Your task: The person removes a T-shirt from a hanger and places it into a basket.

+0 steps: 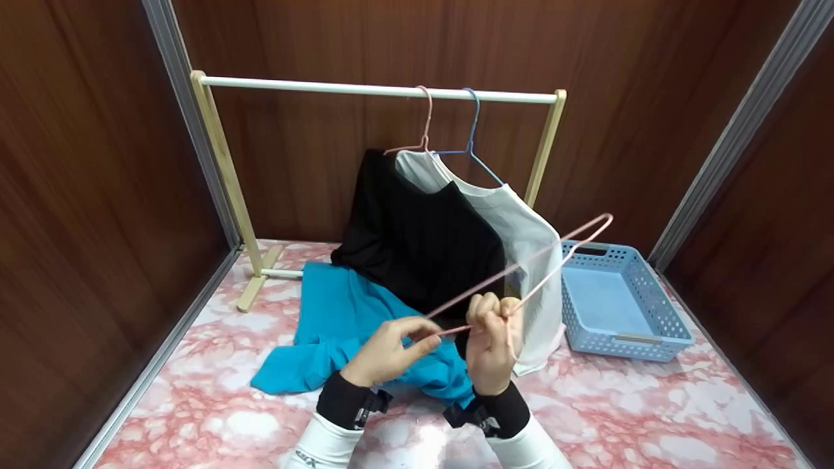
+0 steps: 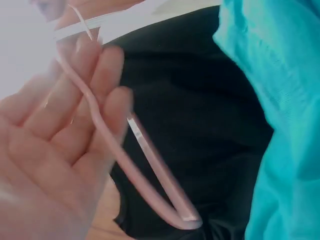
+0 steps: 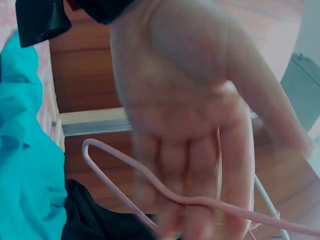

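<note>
A pink wire clothes hanger [image 1: 546, 279] is up in front of me between both hands, its long straight bar slanting up to a bent corner at the right. My right hand [image 1: 492, 339] has curled fingers gripping it near its hook, which points down beside the palm. My left hand [image 1: 391, 348] curves fingers and thumb about the wire toward the other corner; in the left wrist view the wire crosses those fingers. Beneath the hands a blue garment [image 1: 345, 306] lies crumpled on the table. Just beyond hangs a black shirt [image 1: 423, 234] on another pink hanger [image 1: 427, 117].
A rack with a white rail [image 1: 300, 85] and wooden legs stands across the back. Behind the black shirt, a white shirt [image 1: 521, 221] hangs from a blue hanger [image 1: 474, 120]. At right sits a light blue plastic basket [image 1: 625, 342]. Wooden panels [image 1: 98, 163] enclose the table [image 1: 247, 423].
</note>
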`<state>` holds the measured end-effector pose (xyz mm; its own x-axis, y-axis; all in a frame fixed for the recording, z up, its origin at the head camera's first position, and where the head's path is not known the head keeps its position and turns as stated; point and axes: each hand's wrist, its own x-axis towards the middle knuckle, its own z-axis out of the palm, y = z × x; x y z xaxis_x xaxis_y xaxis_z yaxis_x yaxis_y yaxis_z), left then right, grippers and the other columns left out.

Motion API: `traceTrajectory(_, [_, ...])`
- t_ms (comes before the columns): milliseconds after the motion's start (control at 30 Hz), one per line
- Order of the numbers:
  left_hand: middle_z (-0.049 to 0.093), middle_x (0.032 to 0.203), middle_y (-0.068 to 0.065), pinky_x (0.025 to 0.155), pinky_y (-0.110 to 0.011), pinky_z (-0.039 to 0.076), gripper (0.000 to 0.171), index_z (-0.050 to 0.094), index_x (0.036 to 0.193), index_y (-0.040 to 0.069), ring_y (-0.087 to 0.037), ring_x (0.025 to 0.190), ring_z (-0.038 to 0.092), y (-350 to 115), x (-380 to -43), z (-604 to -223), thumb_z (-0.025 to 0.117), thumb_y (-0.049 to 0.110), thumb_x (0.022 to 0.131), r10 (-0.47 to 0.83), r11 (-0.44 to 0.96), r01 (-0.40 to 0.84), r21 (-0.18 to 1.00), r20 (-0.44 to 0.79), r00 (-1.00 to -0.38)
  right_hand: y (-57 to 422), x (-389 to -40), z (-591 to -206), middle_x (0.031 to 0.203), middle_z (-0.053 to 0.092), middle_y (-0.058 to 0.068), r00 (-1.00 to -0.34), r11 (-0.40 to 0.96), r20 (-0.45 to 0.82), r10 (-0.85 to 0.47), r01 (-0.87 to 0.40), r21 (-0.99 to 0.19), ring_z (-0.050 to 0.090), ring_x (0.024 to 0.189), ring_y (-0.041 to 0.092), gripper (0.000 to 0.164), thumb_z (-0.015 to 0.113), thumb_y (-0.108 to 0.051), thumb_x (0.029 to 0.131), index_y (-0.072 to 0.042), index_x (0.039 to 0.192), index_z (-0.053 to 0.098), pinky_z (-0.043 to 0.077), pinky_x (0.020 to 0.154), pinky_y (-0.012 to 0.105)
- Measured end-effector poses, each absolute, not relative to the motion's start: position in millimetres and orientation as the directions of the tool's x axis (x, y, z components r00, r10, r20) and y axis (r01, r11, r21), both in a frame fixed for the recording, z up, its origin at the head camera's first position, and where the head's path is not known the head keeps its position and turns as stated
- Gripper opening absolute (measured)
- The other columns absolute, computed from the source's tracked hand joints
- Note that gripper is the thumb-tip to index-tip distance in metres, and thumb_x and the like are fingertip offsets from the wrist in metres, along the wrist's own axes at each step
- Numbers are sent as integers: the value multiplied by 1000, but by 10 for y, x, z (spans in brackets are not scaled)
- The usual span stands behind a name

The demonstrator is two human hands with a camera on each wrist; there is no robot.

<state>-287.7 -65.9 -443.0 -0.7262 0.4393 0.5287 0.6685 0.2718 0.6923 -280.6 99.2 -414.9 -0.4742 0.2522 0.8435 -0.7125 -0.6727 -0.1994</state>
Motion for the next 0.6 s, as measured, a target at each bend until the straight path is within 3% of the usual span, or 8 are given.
traceTrajectory(133, [46,66,6,54,-18,34,32,59,77,10,0,57,40,-658,-2887,-4449,62,25,104,463,270,638,721,484,-743,945,-2803,-4161,76,22,10,-407,-674,899,163,-711,-200,24,68,25,26,38,14,97,-5,92,21,18,65,35])
traceTrajectory(233, [34,62,8,49,-19,25,40,48,69,9,2,50,30,-709,-2897,-4444,61,21,104,460,241,642,728,496,-736,952,-2792,-4163,79,27,11,-422,-683,903,80,-683,-259,29,72,26,28,48,11,97,-4,94,24,23,68,35])
traceTrajectory(367, [31,61,9,49,-21,24,43,44,67,10,2,50,27,-820,-2889,-4397,58,19,106,467,219,633,743,490,-736,1001,-2765,-4167,91,42,8,-484,-687,873,-54,-617,-384,46,87,22,25,49,12,95,-5,105,33,41,80,27])
traceTrajectory(467, [30,62,9,50,-22,23,44,41,66,9,1,51,26,-921,-2882,-4356,57,18,106,464,227,625,747,481,-744,1050,-2755,-4171,111,57,7,-496,-656,854,-156,-594,-465,58,110,19,36,47,14,94,-7,123,39,49,98,26])
traceTrajectory(600, [32,62,9,51,-20,23,45,41,65,8,0,51,27,-1065,-2887,-4309,56,18,106,436,239,617,750,485,-758,1130,-2765,-4165,137,59,8,-489,-526,832,-261,-651,-547,56,132,18,45,50,8,99,-4,141,40,50,107,30])
